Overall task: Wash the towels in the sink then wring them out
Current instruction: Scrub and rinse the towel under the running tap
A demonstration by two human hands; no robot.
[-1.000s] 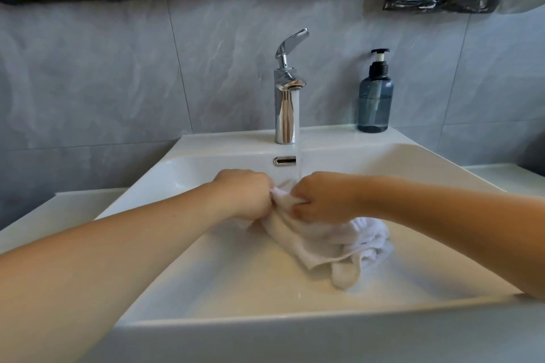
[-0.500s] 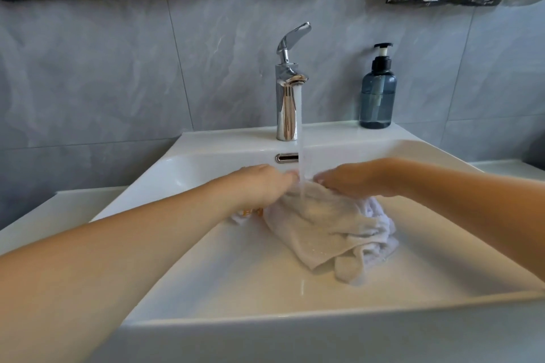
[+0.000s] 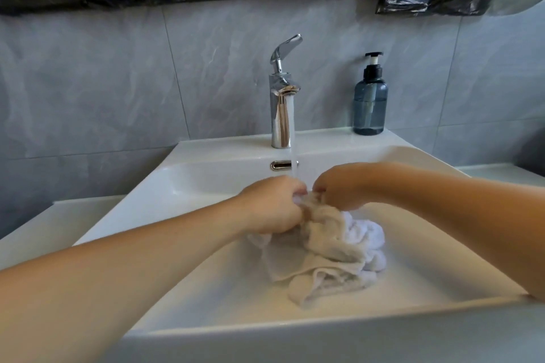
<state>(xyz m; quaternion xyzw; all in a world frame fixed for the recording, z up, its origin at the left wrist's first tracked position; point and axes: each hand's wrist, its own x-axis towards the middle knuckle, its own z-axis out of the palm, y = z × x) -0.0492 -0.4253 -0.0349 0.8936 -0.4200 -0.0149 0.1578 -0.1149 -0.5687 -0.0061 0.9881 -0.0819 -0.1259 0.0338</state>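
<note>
Scrubbing: step in hand, judged as washing; wringing looks not yet begun, since most of the towel (image 3: 327, 247) lies loose.
Landmark: tap (image 3: 281, 109), standing at the back rim of the sink (image 3: 206, 244), water running from it.
Towel place: in the basin, in front of the tap and a little to its right; its top bunch is lifted into the stream, the rest slumps on the basin floor toward the near rim.
Second cloth: a whiter bundle (image 3: 365, 233) lies against the towel on the side right of the tap; whether it is a separate towel I cannot tell.
Left hand (image 3: 271, 206): just left of the stream, knuckles up, fingers curled tight round the towel's top bunch.
Right hand (image 3: 342, 186): just right of the stream, wrist raised, fingers bent down and pinching the same bunch; the two hands nearly touch.
Forearms: both reach in from the near rim and converge below the tap.
Doing it well: keep the gripped bunch under the water, rub one fistful against the other, then shift the grip along so the slumped part gets its turn.
Care: keep the cloth low in the basin, or the stream may splash over the rim.
Soap bottle (image 3: 370, 103): on the rim right of the tap, untouched.
</note>
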